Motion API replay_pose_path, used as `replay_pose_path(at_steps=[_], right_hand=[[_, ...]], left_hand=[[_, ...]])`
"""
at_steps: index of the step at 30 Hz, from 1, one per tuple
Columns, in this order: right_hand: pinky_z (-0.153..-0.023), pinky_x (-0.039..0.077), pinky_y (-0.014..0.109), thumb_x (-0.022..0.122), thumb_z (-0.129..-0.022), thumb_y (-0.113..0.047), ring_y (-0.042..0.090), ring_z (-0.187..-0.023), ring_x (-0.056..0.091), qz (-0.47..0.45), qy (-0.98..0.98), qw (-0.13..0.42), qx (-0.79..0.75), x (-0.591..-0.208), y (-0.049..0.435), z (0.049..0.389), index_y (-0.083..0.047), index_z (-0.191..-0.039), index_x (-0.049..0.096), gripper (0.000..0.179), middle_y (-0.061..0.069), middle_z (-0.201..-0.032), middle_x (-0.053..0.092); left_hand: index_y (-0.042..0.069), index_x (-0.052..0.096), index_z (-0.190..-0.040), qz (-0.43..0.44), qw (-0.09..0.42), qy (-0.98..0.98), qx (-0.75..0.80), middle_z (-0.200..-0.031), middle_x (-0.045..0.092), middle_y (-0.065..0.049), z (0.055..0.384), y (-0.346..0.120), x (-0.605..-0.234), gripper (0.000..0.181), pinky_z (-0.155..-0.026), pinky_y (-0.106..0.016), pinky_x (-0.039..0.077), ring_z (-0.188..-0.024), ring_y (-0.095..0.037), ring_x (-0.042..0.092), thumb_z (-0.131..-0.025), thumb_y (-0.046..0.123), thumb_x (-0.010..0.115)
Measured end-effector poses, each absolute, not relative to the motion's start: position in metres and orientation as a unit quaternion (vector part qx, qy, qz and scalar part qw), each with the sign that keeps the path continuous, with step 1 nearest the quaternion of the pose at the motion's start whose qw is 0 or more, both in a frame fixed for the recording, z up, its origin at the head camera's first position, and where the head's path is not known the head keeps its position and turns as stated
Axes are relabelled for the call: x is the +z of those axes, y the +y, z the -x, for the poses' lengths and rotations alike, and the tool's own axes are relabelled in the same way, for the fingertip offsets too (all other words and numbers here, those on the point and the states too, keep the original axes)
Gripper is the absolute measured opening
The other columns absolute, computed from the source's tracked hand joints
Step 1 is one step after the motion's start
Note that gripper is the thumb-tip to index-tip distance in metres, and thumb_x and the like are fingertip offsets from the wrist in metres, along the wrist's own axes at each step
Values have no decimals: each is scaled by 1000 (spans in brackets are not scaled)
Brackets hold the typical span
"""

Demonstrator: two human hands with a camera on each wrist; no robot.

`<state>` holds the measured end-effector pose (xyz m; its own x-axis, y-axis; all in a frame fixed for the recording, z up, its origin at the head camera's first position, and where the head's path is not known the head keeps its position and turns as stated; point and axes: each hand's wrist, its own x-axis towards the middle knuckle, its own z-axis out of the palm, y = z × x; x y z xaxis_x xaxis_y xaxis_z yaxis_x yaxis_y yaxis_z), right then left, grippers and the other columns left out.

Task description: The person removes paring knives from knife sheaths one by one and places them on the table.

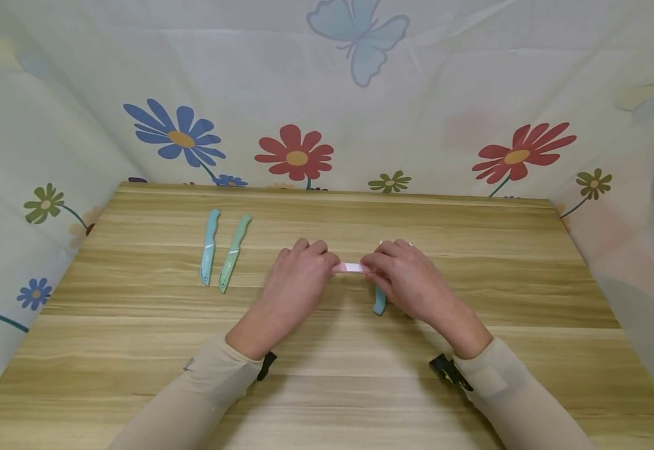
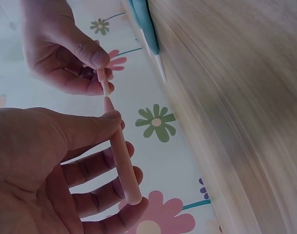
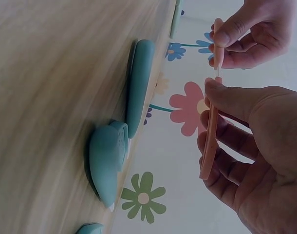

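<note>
My left hand (image 1: 298,278) pinches the rounded pink handle of a knife (image 2: 123,165) between thumb and fingers. A short stretch of its white blade (image 1: 353,267) shows between the hands. In my right hand (image 1: 411,275) is a flat pink sheath (image 3: 210,141), its mouth around the blade and facing the left hand. Both pieces are held above the table in one line. Partly hidden under the right hand, a blue-handled tool (image 1: 380,301) lies on the wood; the right wrist view shows its teal handle (image 3: 140,87) and a curved teal piece (image 3: 103,161).
On the left of the wooden table (image 1: 327,400) lie a blue sheathed knife (image 1: 210,247) and a green sheathed knife (image 1: 235,253), side by side. A flower-printed curtain (image 1: 237,75) rises along the table's back and sides.
</note>
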<state>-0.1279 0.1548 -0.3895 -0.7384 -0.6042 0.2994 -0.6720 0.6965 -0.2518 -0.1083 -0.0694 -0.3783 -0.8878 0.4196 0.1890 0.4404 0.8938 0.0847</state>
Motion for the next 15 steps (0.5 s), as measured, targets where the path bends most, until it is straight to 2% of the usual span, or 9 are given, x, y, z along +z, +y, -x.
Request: replay_pose_path(at_steps=[7,15], right_hand=[[-74,49,34,81,-97,-16,20,-84,56,-349,-915,92,181,-389,156,129,-10,-111,81,15,0,-99,70],[-72,49,32,81,-96,-15,19,-82,55,-350,-914,93,184,-387,159,131,-10,-110,81,15,0,-97,68]], left_hand=[[17,82,-115,221,81,-970,-62,-103,70,-3,108,-71,-376,16,-77,-45,59,-94,-26,63,-99,21,78],[16,83,-113,214,82,-971,-73,-100,69,-3,109,-71,-374,19,-76,-47,59,-93,-26,63,-99,28,77]])
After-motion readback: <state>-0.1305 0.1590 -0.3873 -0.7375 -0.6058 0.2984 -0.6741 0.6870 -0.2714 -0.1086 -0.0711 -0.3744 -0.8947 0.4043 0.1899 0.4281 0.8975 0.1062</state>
